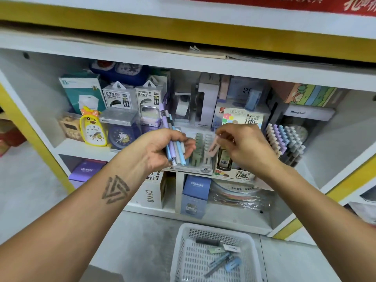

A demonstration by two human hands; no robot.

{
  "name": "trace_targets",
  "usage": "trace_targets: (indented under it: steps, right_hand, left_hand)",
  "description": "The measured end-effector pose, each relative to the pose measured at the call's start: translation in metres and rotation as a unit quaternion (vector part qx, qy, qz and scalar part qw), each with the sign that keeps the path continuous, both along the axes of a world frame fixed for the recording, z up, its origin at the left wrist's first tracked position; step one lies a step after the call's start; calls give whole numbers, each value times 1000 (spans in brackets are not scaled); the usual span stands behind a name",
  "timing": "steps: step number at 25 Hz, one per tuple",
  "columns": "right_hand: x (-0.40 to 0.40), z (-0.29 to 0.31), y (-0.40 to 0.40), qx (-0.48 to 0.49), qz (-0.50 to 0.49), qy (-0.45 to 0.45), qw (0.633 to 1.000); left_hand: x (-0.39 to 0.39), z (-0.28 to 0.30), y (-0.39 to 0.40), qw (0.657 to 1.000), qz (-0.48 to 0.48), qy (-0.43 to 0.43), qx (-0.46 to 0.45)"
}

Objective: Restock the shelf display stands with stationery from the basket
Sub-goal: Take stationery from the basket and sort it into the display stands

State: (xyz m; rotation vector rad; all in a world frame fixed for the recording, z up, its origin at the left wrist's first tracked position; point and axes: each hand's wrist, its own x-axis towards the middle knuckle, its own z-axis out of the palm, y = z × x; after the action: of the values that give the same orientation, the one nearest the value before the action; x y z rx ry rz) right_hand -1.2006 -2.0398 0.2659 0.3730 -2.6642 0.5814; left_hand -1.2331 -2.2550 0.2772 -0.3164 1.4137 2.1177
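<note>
Several pens point(173, 137) stand near-upright, gripped in left hand point(160, 147); right hand point(242, 147) pinches tilted, perhaps eraser-like, pink case point(214, 147)

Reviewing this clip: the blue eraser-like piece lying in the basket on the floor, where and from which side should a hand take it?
Judging from its pose, pinch the blue piece across its short width, coming straight down from above. It lies flat on the basket floor near the right wall, with a grey pencil close on its left, so the long sides are the freest faces. The right hand looks better suited; the left hand grips pens.
</note>
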Motion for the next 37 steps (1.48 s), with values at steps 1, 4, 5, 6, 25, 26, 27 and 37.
trace_targets:
  steps: [1,4,5,6,25,26,27,37]
  right_hand:
    - [-1,-4,-2,25,1,-18,1000]
    - [-2,-13,-8,108,-2,-37,993]
    - [-3,-16,-11,133,0,-37,990]
    - [-3,-18,-13,154,2,-37,987]
    - [-8,4,-43,-374,-20,-213,902]
    - [-7,5,-44,-393,-16,-224,892]
    - [-6,5,-45,-405,-17,-230,885]
    - [-22,6,-30,-520,-20,-192,832]
  left_hand:
    - [0,0,-2,1000,-6,3,-4]
    - [1,-2,-5,1000,-11,6,-14]
    - [1,-3,-6,1000,-11,5,-17]
    - [1,-3,-6,1000,-12,3,-19]
    - [7,-10,3,995,-73,50,-36]
    - [8,-10,6,994,-89,52,-39]
    - [8,-10,8,992,-104,50,-41]
    - [-19,-13,-30,999,13,17,-50]
